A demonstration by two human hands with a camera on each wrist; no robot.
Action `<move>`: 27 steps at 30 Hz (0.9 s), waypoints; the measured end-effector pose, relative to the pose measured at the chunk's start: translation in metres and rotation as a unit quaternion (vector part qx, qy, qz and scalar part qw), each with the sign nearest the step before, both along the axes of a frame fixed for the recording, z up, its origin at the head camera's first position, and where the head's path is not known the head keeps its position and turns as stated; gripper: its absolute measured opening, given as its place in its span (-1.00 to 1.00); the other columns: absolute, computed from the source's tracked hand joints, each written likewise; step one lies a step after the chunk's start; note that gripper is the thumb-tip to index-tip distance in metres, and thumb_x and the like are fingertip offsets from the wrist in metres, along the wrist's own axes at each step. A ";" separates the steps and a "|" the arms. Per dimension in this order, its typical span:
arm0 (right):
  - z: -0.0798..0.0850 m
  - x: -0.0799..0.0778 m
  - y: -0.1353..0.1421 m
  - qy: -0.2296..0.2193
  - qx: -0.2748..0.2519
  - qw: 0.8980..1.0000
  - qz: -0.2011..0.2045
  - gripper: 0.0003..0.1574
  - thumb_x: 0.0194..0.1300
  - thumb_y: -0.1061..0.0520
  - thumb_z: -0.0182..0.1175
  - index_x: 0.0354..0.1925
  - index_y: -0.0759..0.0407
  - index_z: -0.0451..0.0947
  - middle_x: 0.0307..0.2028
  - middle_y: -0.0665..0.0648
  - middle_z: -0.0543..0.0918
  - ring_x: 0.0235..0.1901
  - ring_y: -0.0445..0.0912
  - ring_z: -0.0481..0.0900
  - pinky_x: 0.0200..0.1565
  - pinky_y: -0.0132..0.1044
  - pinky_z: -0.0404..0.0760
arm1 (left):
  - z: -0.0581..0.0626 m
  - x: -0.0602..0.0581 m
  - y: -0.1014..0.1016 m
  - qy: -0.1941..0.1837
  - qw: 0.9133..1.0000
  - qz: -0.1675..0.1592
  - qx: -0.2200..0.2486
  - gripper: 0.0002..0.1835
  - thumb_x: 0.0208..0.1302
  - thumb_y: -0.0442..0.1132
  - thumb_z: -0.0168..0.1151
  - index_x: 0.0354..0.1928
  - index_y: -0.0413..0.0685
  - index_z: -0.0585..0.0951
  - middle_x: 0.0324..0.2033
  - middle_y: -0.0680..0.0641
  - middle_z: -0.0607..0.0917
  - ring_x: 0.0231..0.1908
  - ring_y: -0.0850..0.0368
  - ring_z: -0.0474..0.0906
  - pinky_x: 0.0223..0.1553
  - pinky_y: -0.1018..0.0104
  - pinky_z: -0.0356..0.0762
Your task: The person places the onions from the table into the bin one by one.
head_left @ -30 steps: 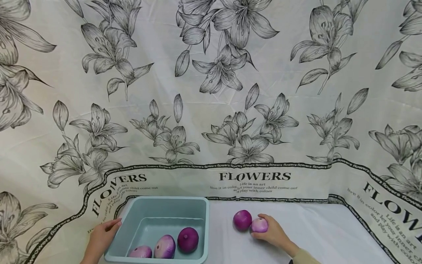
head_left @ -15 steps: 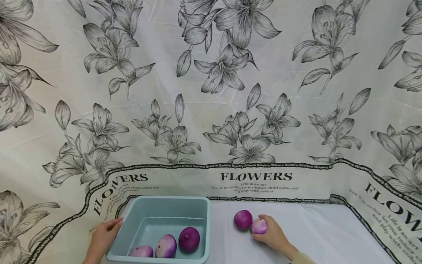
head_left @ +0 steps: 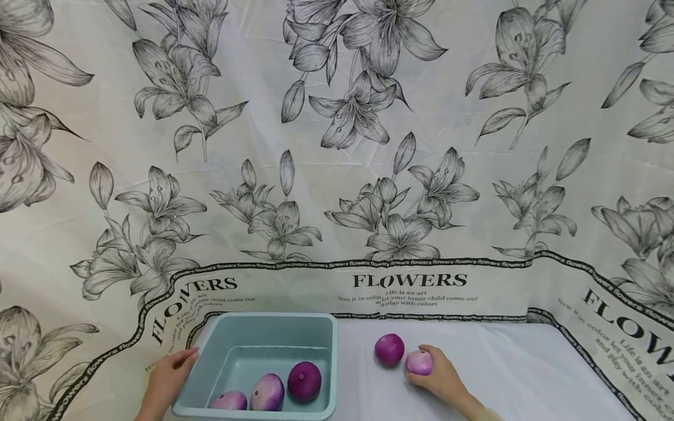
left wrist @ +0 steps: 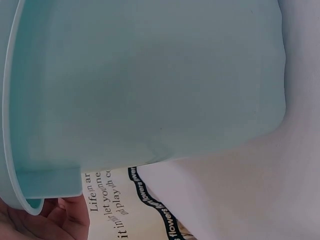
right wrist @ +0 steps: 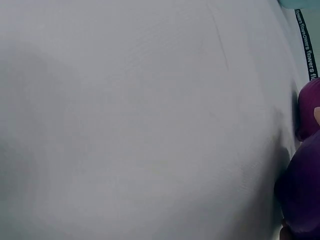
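In the head view my right hand [head_left: 439,374] grips a pale purple onion [head_left: 419,362] on the white cloth, fingers and thumb round its right side. A darker purple onion [head_left: 389,349] sits just left of it. My left hand [head_left: 167,379] pinches the left rim of a light blue plastic tub [head_left: 334,351]; in the left wrist view the fingers [left wrist: 75,212] curl under the lip. Inside the tub lie a deep purple onion [head_left: 304,382], a purple-and-white onion [head_left: 267,392] and a paler onion [head_left: 229,400]. The right wrist view shows the held onion [right wrist: 305,187] at its edge.
White cloth [head_left: 500,362] covers the table right of the tub. A flower-printed curtain [head_left: 295,234] hangs behind and along both sides, its dark lettered border meeting the table's back edge.
The onion in my right hand has shifted slightly right, opening a small gap from the darker onion. My left hand keeps its place on the tub rim.
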State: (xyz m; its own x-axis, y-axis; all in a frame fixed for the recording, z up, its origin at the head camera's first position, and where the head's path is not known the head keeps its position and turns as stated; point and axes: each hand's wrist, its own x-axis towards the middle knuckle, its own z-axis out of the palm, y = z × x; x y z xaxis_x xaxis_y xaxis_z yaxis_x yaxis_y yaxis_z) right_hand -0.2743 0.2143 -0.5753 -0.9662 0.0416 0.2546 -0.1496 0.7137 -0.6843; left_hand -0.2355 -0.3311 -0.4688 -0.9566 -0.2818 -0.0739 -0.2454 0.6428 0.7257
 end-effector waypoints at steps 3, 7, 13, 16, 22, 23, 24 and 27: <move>0.002 0.005 0.001 -0.012 0.000 1.000 0.006 0.01 -0.27 -0.04 0.57 0.12 0.37 0.44 0.02 0.33 0.59 -0.08 0.07 0.61 -0.12 -0.18 0.59 | -0.001 0.000 0.000 0.002 1.000 0.003 -0.004 -0.57 0.37 -0.13 0.10 0.09 -0.34 0.54 0.09 -0.46 0.53 0.13 -0.43 0.42 -0.01 -0.14 0.54; 0.005 0.009 0.001 -0.022 0.000 1.000 0.011 0.00 -0.28 -0.05 0.57 0.11 0.35 0.45 0.02 0.29 0.60 -0.11 0.00 0.61 -0.16 -0.25 0.58 | -0.002 -0.001 0.001 0.007 1.000 0.007 -0.005 -0.59 0.37 -0.15 0.09 0.09 -0.35 0.55 0.07 -0.46 0.55 0.11 -0.42 0.44 -0.02 -0.13 0.55; 0.012 0.009 -0.001 -0.017 0.001 0.999 0.043 -0.01 -0.29 -0.03 0.58 0.11 0.32 0.46 0.01 0.22 0.62 -0.09 -0.04 0.61 -0.11 -0.29 0.59 | -0.003 -0.001 0.003 0.002 1.000 0.005 0.002 -0.59 0.36 -0.15 0.10 0.09 -0.34 0.54 0.07 -0.46 0.55 0.10 -0.41 0.44 -0.02 -0.12 0.55; 0.020 0.009 -0.007 0.000 0.002 0.997 0.074 -0.03 -0.28 -0.01 0.58 0.10 0.33 0.46 0.01 0.23 0.62 -0.09 -0.02 0.61 -0.12 -0.31 0.60 | -0.002 0.000 0.004 0.001 1.000 0.006 0.002 -0.59 0.36 -0.15 0.09 0.09 -0.35 0.54 0.08 -0.46 0.54 0.11 -0.42 0.44 -0.02 -0.12 0.56; 0.040 0.009 -0.026 0.025 0.013 0.994 0.106 -0.06 -0.30 -0.02 0.59 0.07 0.29 0.49 -0.02 0.18 0.63 -0.11 0.03 0.63 -0.17 -0.32 0.61 | 0.000 0.001 0.004 0.002 1.000 0.001 0.005 -0.57 0.37 -0.13 0.08 0.10 -0.35 0.53 0.05 -0.46 0.56 0.04 -0.39 0.48 -0.06 -0.09 0.58; 0.043 0.009 -0.029 0.025 0.015 0.994 0.109 -0.06 -0.30 -0.02 0.59 0.07 0.28 0.49 -0.02 0.18 0.63 -0.10 0.05 0.64 -0.17 -0.31 0.61 | 0.000 0.001 0.004 0.003 1.000 0.002 0.003 -0.57 0.37 -0.13 0.08 0.10 -0.35 0.53 0.04 -0.46 0.56 0.02 -0.38 0.49 -0.07 -0.09 0.58; 0.045 0.009 -0.032 0.026 0.017 0.993 0.110 -0.06 -0.31 -0.03 0.59 0.07 0.27 0.49 -0.02 0.17 0.63 -0.10 0.05 0.64 -0.17 -0.30 0.61 | 0.000 0.002 0.004 0.005 1.000 0.002 0.001 -0.57 0.37 -0.13 0.08 0.09 -0.35 0.53 0.04 -0.46 0.57 0.01 -0.38 0.50 -0.07 -0.08 0.58; 0.053 0.008 -0.041 0.026 0.022 0.992 0.121 -0.04 -0.30 -0.05 0.59 0.08 0.27 0.48 -0.03 0.18 0.62 -0.09 0.06 0.63 -0.14 -0.21 0.64 | 0.001 0.003 0.004 0.011 1.000 0.002 -0.006 -0.57 0.37 -0.14 0.07 0.10 -0.35 0.54 0.03 -0.46 0.58 -0.02 -0.35 0.52 -0.08 -0.07 0.58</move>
